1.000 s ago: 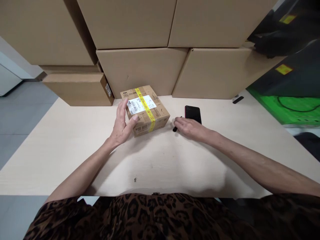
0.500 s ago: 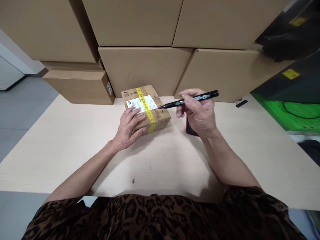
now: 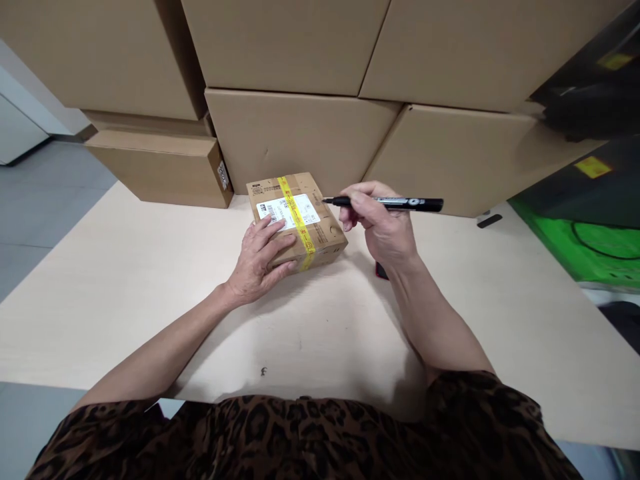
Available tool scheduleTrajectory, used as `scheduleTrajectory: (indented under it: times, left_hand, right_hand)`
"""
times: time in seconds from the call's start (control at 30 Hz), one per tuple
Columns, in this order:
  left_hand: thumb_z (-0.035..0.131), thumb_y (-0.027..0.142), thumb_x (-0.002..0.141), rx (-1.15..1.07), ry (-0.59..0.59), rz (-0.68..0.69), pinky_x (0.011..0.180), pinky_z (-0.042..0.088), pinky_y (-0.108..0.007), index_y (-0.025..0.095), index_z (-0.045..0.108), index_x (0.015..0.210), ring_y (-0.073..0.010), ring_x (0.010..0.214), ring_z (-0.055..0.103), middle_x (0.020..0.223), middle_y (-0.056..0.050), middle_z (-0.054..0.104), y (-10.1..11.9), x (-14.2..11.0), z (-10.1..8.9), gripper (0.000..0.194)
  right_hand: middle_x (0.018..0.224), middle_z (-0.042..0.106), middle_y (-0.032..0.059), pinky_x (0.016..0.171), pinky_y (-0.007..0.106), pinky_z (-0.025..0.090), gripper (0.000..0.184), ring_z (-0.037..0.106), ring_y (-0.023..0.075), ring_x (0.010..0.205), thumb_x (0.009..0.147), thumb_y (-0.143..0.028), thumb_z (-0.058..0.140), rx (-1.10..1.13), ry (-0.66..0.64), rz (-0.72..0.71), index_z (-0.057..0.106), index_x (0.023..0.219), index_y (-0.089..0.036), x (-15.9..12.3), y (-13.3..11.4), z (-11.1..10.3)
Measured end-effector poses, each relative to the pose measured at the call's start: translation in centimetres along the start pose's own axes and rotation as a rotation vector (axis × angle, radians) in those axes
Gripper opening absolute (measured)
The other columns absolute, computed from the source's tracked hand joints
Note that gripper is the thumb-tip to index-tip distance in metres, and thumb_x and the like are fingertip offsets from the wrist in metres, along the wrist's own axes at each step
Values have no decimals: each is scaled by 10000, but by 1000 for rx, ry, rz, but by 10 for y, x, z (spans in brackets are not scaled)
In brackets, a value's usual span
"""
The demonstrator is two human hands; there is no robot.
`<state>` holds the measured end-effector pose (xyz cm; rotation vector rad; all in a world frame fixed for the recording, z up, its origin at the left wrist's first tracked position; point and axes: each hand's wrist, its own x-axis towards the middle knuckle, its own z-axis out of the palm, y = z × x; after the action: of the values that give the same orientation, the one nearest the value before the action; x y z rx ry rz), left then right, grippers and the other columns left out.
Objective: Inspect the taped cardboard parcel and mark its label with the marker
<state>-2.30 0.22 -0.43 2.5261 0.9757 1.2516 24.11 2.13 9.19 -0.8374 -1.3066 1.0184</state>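
A small cardboard box (image 3: 327, 233) sits on the table, turned at an angle, with a white label (image 3: 309, 209) and yellow printed tape (image 3: 303, 235) across its top. My left hand (image 3: 257, 257) rests on its near left corner, fingers spread over the top and label edge, thumb along the front side. In my right hand (image 3: 383, 223) a black marker (image 3: 425, 204) is pinched, uncapped, its tip pointing left at the box's right edge. Whether the tip touches the cardboard I cannot tell. Below that hand, a dark red-edged object (image 3: 381, 271) is mostly hidden.
Large cardboard boxes (image 3: 295, 133) are stacked along the back of the table (image 3: 125, 287). A flatter box (image 3: 160, 170) stands at the left. A small black piece (image 3: 489, 221) lies at the back right, near a green surface (image 3: 560, 240) beyond the table edge.
My right hand has moved left with the marker, which now lies more level, its tip higher along the box's right side. My left hand stays on the box; the view has shifted slightly.
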Motion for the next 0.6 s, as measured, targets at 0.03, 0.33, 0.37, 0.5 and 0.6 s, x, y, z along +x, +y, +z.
scheduleTrajectory:
  times: [0.03, 0.33, 0.37, 0.5, 0.6]
  left_hand:
    - [744, 425, 980, 18, 2, 15, 1320, 321, -660, 345, 595, 1509, -368, 1627, 389, 1629, -99, 570, 0, 0, 0, 555]
    - [676, 422, 1038, 95, 3, 83, 1311, 368, -626, 311, 553, 1532, -331, 1632, 381, 1614, -111, 567, 0, 2, 0, 521]
    - [671, 430, 1040, 95, -6, 74, 1312, 365, -627, 315, 556, 1530, -332, 1633, 379, 1617, -108, 564, 0, 2, 0, 516]
    - [690, 416, 1030, 72, 9, 72, 1313, 358, -621, 319, 555, 1542, -337, 1633, 378, 1625, -110, 564, 1, 2, 0, 539]
    - [706, 401, 1020, 52, 20, 71, 1312, 355, -618, 328, 560, 1545, -340, 1633, 377, 1625, -108, 567, 1, 2, 1, 550]
  right_hand:
    - [636, 650, -56, 523, 261, 461, 265, 557, 99, 528, 802, -464, 838, -6, -7, 16, 689, 830, -247, -1, 2, 0]
    - [499, 504, -82, 495, 250, 340, 295, 403, 77, 473, 801, -359, 764, -181, -71, 48, 574, 615, -232, -9, 5, 5]
    - [513, 507, -79, 514, 254, 351, 289, 408, 80, 490, 805, -355, 753, -210, -72, 25, 575, 615, -230, -10, 6, 7]
    - [585, 528, -63, 555, 261, 360, 286, 439, 92, 558, 827, -360, 734, -315, -70, -58, 577, 630, -222, -12, 11, 10]
    - [599, 519, -57, 554, 263, 349, 304, 443, 101, 577, 835, -364, 731, -365, -97, -50, 556, 629, -224, -13, 12, 10]
